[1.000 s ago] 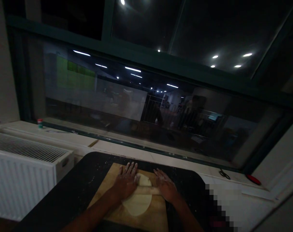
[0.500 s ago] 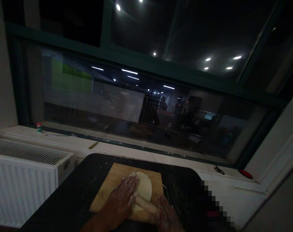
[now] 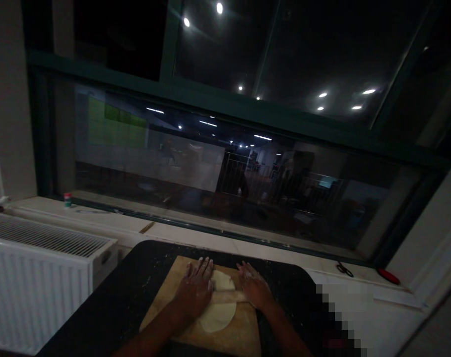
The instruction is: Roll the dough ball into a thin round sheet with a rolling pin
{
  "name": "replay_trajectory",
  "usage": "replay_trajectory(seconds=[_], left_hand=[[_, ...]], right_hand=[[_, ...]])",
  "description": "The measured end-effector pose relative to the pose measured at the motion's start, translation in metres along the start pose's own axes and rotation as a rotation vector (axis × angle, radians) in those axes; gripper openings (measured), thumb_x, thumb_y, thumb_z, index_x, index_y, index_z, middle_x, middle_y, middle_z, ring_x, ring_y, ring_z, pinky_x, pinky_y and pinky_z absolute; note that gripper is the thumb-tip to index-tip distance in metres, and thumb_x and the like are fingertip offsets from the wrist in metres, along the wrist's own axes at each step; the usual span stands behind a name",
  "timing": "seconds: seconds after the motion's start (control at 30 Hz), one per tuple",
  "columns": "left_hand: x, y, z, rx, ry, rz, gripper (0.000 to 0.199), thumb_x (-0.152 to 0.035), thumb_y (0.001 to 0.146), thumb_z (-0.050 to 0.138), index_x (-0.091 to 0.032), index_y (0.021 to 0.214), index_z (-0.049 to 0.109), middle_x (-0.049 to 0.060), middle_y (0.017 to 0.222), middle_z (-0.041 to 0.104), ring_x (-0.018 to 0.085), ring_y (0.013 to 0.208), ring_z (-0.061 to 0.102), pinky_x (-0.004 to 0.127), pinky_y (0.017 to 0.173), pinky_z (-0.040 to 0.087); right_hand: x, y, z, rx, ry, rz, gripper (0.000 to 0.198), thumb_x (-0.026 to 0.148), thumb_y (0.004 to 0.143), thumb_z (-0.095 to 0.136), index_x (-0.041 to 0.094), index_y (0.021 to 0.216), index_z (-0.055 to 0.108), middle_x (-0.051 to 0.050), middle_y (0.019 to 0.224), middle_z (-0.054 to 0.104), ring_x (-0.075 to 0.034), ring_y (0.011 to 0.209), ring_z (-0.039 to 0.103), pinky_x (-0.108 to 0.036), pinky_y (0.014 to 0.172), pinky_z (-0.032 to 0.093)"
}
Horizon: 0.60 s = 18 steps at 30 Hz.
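Note:
A sheet of pale dough (image 3: 218, 317) lies flat on a wooden board (image 3: 243, 337). Across the dough lies a rolling pin (image 3: 228, 297), roughly level from side to side. My left hand (image 3: 196, 286) rests over its left end, fingers stretched forward above the board and dusted with flour. At the other end, my right hand (image 3: 253, 285) lies palm down on the pin, its floury fingers extended. Neither hand wraps its fingers round the pin; the pin's ends are hidden under the palms.
The board sits on a dark table (image 3: 109, 302) speckled with flour. To the left stands a white radiator (image 3: 39, 287). Along the windowsill (image 3: 188, 233) are a small red-and-green container (image 3: 67, 200), scissors (image 3: 344, 269) and a red oval object (image 3: 388, 276). A large window rises behind.
Both hands and the rolling pin have moved forward over the dough, away from me. The pin has turned from slanted to nearly level. The camera view has shifted slightly.

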State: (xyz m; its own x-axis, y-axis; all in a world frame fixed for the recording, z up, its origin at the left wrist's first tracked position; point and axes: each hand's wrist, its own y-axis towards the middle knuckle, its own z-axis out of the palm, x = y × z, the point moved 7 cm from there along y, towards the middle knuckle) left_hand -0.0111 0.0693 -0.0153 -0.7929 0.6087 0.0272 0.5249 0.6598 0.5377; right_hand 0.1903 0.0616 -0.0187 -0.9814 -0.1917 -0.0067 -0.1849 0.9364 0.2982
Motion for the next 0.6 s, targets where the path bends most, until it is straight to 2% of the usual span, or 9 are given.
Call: replay_trajectory(seconds=[0.07, 0.17, 0.27, 0.37, 0.47, 0.6], left_hand=[[-0.005, -0.008, -0.005, -0.051, 0.008, 0.044, 0.049, -0.029, 0.100, 0.038, -0.018, 0.148, 0.045, 0.013, 0.150, 0.049, 0.030, 0.140, 0.044, 0.056, 0.112, 0.037], [-0.016, -0.020, -0.016, -0.089, 0.008, 0.134, 0.048, -0.029, 0.102, 0.038, -0.018, 0.147, 0.045, 0.011, 0.148, 0.053, 0.027, 0.137, 0.048, 0.049, 0.112, 0.040], [-0.023, -0.032, -0.031, -0.119, -0.018, 0.207, 0.049, -0.023, 0.100, 0.040, -0.017, 0.149, 0.043, 0.010, 0.146, 0.055, 0.024, 0.135, 0.051, 0.043, 0.111, 0.044], [-0.026, -0.049, -0.050, -0.170, -0.051, 0.279, 0.053, -0.023, 0.100, 0.042, -0.019, 0.153, 0.036, 0.007, 0.149, 0.052, 0.024, 0.139, 0.046, 0.042, 0.114, 0.043], [-0.025, -0.068, -0.064, -0.185, -0.052, 0.327, 0.057, -0.025, 0.102, 0.043, -0.021, 0.156, 0.027, 0.005, 0.153, 0.047, 0.022, 0.141, 0.043, 0.039, 0.115, 0.042], [-0.023, -0.082, -0.068, -0.156, 0.000, 0.339, 0.057, -0.028, 0.103, 0.043, -0.021, 0.157, 0.025, 0.003, 0.155, 0.042, 0.020, 0.141, 0.042, 0.036, 0.116, 0.041]], right_hand=[[0.002, -0.017, 0.004, -0.045, -0.035, 0.002, 0.044, 0.016, 0.098, 0.037, 0.013, 0.137, 0.058, -0.011, 0.143, 0.055, -0.020, 0.137, 0.046, -0.035, 0.113, 0.040], [0.006, -0.055, 0.000, -0.193, -0.102, 0.045, 0.045, 0.013, 0.096, 0.036, 0.018, 0.132, 0.063, -0.008, 0.137, 0.061, -0.021, 0.129, 0.055, -0.034, 0.108, 0.046], [0.018, -0.094, -0.005, -0.318, -0.157, 0.034, 0.043, 0.017, 0.097, 0.037, 0.023, 0.127, 0.067, -0.005, 0.131, 0.065, -0.022, 0.125, 0.059, -0.033, 0.102, 0.051], [0.035, -0.125, -0.002, -0.400, -0.213, 0.012, 0.040, 0.026, 0.100, 0.038, 0.026, 0.127, 0.067, -0.004, 0.130, 0.066, -0.024, 0.121, 0.062, -0.034, 0.095, 0.057], [0.048, -0.148, 0.009, -0.459, -0.215, 0.047, 0.040, 0.028, 0.100, 0.039, 0.029, 0.131, 0.065, -0.003, 0.132, 0.063, -0.025, 0.119, 0.063, -0.036, 0.092, 0.059], [0.058, -0.158, 0.026, -0.476, -0.153, 0.036, 0.041, 0.029, 0.099, 0.041, 0.037, 0.133, 0.062, -0.001, 0.129, 0.065, -0.025, 0.114, 0.066, -0.037, 0.087, 0.061]])
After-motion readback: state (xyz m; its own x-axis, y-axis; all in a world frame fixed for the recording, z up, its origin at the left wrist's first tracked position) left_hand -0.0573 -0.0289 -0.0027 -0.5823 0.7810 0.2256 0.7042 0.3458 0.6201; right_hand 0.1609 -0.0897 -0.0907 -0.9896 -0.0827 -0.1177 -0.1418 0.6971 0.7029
